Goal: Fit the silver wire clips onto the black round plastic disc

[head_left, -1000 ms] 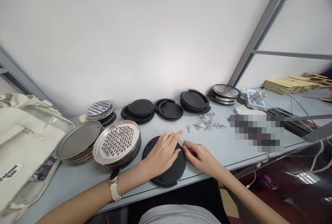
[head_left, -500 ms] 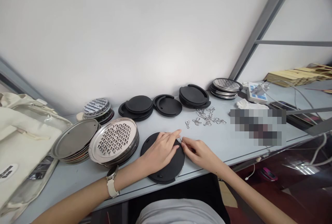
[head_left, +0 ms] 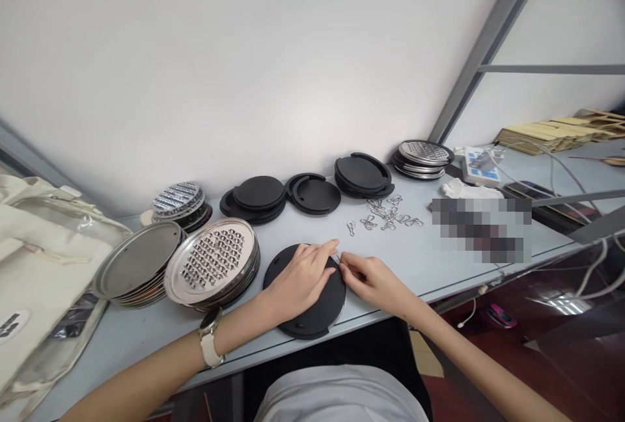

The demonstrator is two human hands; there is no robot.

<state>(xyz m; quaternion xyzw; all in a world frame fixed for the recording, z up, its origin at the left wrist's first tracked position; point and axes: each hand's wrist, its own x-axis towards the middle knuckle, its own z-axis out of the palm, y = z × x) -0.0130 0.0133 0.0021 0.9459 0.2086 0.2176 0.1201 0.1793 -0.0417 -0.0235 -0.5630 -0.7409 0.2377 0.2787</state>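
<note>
Grip pinched — right hand [head_left: 370,279] on a thin wire [head_left: 336,258], barely visible.

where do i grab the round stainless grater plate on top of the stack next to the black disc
Pinch the plain steel rim of the round stainless grater plate at its near edge, coming from the person's side. Punched grater holes fill its middle and it lies flat on the stack, so the rim looks like the best exposed grip.
</note>
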